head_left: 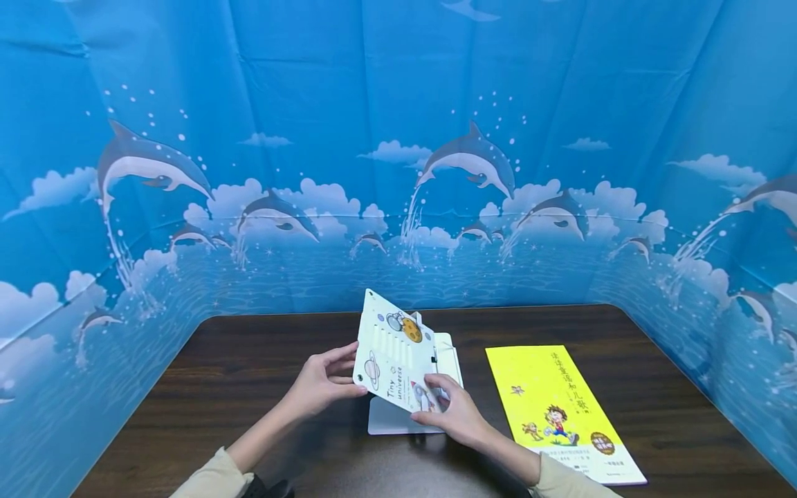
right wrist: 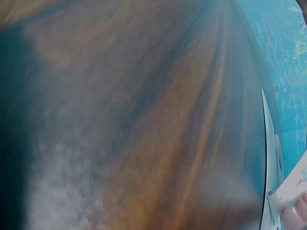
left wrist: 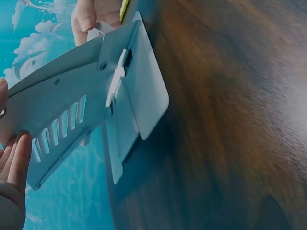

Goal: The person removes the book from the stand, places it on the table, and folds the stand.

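A white book stand [head_left: 389,346] printed with planets and the words "Tiny universe" is in the middle of the head view. Its slotted panel is tilted above a flat white base [head_left: 398,423] on the table. My left hand [head_left: 325,380] pinches the panel's left edge, thumb in front and fingers behind. At the lower right corner, my right hand [head_left: 459,413] grips the panel between thumb and fingers. The left wrist view shows the panel's plain back [left wrist: 67,81] and its hinged support [left wrist: 116,79]. Only some right fingertips [right wrist: 295,218] appear in the right wrist view.
To the right of the stand lies a yellow book [head_left: 542,387] with a cartoon child on its cover. The dark wooden table [head_left: 249,366] ends at a blue dolphin-print curtain [head_left: 336,138] behind it.
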A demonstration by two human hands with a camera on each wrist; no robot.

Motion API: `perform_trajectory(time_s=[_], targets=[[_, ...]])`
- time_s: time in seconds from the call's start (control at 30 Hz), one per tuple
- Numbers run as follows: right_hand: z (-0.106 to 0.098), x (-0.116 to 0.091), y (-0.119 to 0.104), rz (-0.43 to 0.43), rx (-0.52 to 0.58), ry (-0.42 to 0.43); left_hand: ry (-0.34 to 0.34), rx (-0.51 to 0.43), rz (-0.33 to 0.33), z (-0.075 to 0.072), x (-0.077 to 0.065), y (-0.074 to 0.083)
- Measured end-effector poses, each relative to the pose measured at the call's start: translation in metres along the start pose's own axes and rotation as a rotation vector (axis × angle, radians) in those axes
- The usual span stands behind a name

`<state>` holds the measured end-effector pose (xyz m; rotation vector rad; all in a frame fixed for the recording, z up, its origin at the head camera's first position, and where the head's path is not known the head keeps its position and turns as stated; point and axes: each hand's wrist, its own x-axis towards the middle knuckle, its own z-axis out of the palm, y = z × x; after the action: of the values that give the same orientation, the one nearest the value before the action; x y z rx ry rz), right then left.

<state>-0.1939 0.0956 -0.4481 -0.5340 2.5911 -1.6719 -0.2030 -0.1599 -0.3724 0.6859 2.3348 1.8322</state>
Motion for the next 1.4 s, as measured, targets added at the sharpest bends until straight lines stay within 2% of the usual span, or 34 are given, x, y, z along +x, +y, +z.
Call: perform_trajectory(time_s=[0.1, 0.33, 0.5, 0.73, 0.97, 1.1, 1.23, 1.4], targets=[[-0.002, 0.0, 0.003, -0.028, -0.025, -0.026, 0.007, -0.001, -0.037, -0.003, -0.003, -0.003], [-0.002, 0.002, 0.006, -0.064, -0.102, -0.053, 0.01, 0.017, -0.052, -0.012, -0.011, -0.018], [0.0, 0.002, 0.005, -0.093, -0.185, -0.059, -0.003, 0.019, -0.091, -0.017, -0.016, -0.029], [0.005, 0.002, 0.002, -0.099, -0.283, -0.065, 0.002, 0.105, -0.119, -0.02, -0.023, -0.044], [0.007, 0.0, -0.002, -0.103, -0.319, -0.058, 0.031, 0.165, -0.168, -0.017, -0.026, -0.058], [0.008, -0.001, -0.003, -0.108, -0.331, -0.059, 0.039, 0.213, -0.169, -0.015, -0.028, -0.064], [0.008, 0.0, -0.002, -0.151, -0.371, -0.062, 0.046, 0.281, -0.166, -0.015, -0.029, -0.07], [0.006, 0.001, 0.0, -0.171, -0.418, -0.099, 0.06, 0.363, -0.165, -0.014, -0.029, -0.074]])
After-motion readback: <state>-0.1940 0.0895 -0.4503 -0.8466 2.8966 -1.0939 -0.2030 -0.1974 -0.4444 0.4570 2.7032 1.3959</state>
